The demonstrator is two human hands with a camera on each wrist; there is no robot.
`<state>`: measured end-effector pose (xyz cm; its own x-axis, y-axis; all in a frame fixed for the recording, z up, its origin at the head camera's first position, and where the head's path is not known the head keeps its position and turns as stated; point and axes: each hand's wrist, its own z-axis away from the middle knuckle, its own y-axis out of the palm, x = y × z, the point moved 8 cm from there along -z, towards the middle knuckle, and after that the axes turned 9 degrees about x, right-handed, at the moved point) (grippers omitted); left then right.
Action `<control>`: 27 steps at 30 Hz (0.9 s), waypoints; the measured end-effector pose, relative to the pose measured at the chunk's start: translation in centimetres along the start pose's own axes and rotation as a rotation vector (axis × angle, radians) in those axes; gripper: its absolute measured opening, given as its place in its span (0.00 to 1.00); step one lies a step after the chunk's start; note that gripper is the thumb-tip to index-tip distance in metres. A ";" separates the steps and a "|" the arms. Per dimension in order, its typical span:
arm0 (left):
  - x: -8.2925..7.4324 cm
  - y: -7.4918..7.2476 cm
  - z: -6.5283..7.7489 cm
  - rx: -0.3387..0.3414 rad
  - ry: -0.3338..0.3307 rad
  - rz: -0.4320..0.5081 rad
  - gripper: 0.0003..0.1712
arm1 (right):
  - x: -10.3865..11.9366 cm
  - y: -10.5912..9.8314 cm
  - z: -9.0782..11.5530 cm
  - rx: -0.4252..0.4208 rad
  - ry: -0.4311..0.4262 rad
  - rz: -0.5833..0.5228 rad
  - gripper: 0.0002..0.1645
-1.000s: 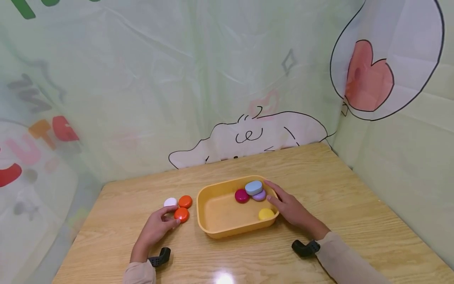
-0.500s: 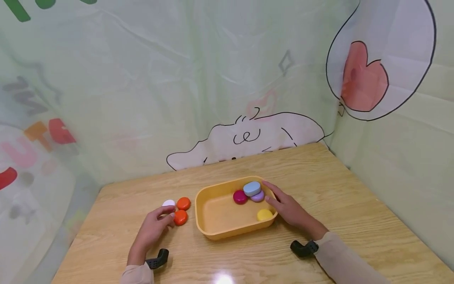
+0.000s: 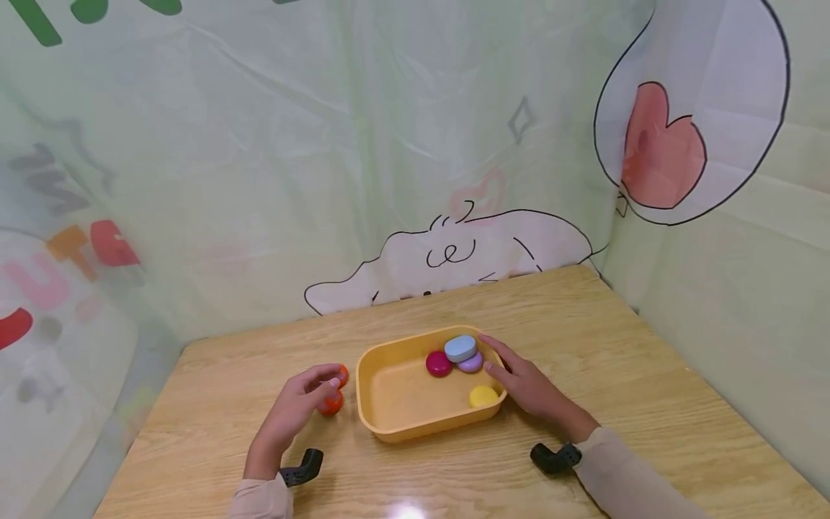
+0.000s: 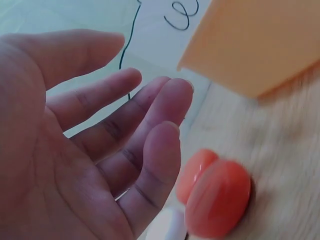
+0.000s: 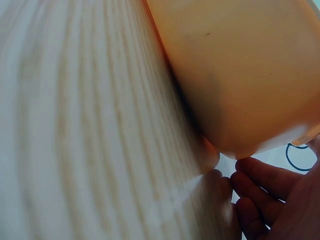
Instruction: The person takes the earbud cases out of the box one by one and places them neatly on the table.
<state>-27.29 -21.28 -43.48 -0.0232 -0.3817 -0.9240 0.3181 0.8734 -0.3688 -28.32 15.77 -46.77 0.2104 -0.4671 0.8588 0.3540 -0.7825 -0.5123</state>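
My left hand (image 3: 295,405) hovers over two glossy orange-red rounded pieces (image 4: 218,199) on the table, left of a yellow-orange plastic basket (image 3: 415,432). Its fingers are spread and loosely bent, with nothing between them in the left wrist view. A white rounded piece (image 4: 167,226) lies beside the orange ones; the hand hides it in the head view. My right hand (image 3: 533,386) holds the basket's right end, thumb over the rim and fingers along the outside. Inside the basket are a dark red piece (image 3: 439,364), a light blue oval (image 3: 460,349), a purple piece (image 3: 471,362) and a yellow piece (image 3: 483,396).
The wooden table (image 3: 454,476) reaches back to a pale printed curtain (image 3: 259,180). Another curtain side (image 3: 726,303) borders the table at the right. A black camera mount (image 3: 555,458) sits on the right wrist, and a similar mount (image 3: 302,468) on the left.
My left hand draws back from the front orange piece, then shifts right over the orange pieces, covering the white one in the head view. The right hand stays at the basket.
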 end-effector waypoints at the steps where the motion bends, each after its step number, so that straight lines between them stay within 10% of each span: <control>1: -0.2 0.3 -0.2 0.006 0.007 0.009 0.24 | 0.0 0.0 0.0 0.002 0.000 -0.001 0.35; 14: -5.0 4.2 -3.0 0.169 0.181 0.013 0.25 | 0.6 0.1 0.2 0.010 -0.017 0.006 0.34; 27: -8.5 8.6 -6.5 0.374 0.194 -0.056 0.23 | 0.6 -0.2 0.3 0.005 -0.017 0.009 0.34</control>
<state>-30.47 -8.52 -39.43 -0.2168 -0.3299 -0.9188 0.6321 0.6698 -0.3896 -28.02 15.74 -46.20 0.2294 -0.4668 0.8541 0.3569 -0.7760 -0.5200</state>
